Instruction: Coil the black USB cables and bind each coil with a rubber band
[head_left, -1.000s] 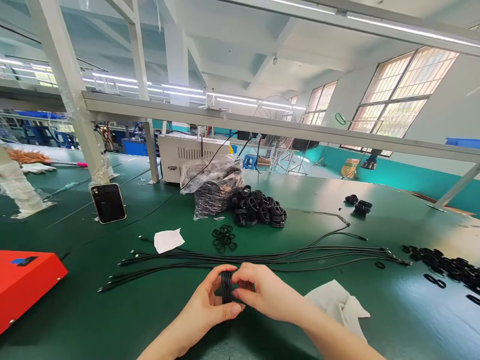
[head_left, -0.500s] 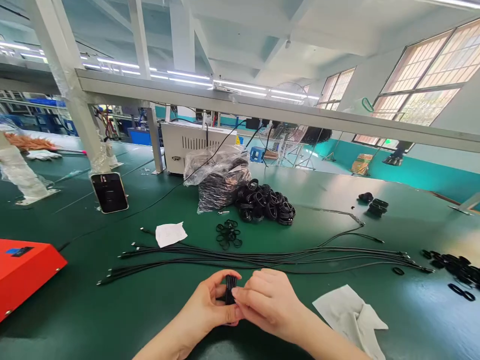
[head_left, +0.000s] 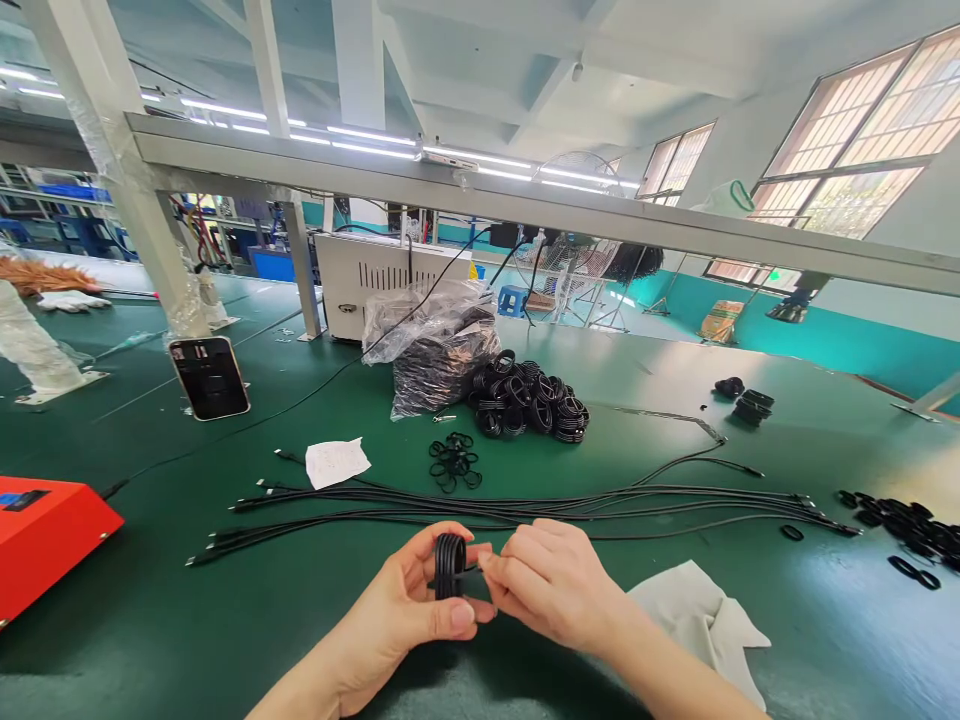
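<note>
A small coiled black cable [head_left: 450,566] is held upright above the front of the green table. Around its left side and underside wrap the fingers and thumb of my left hand [head_left: 409,590]. My right hand [head_left: 551,580] is just to the right, its thumb and fingertips pinched on a thin black strip or cable end that reaches to the coil. What exactly the pinch holds is too small to make out. Behind both hands, several long straight black cables [head_left: 525,512] lie across the table.
Coiled cables [head_left: 529,400] are piled beside a plastic bag [head_left: 442,360]. Small black rings [head_left: 454,462] lie nearer. A paper slip [head_left: 337,462], a phone [head_left: 210,378] and a red machine [head_left: 52,545] are leftward. A white cloth [head_left: 701,630] and black loops [head_left: 900,525] lie right.
The coil has turned so its round opening shows more, and it sits slightly further left. My right fingertips have drawn away from it to the right, with a thin black piece now between. The view shifted slightly.
</note>
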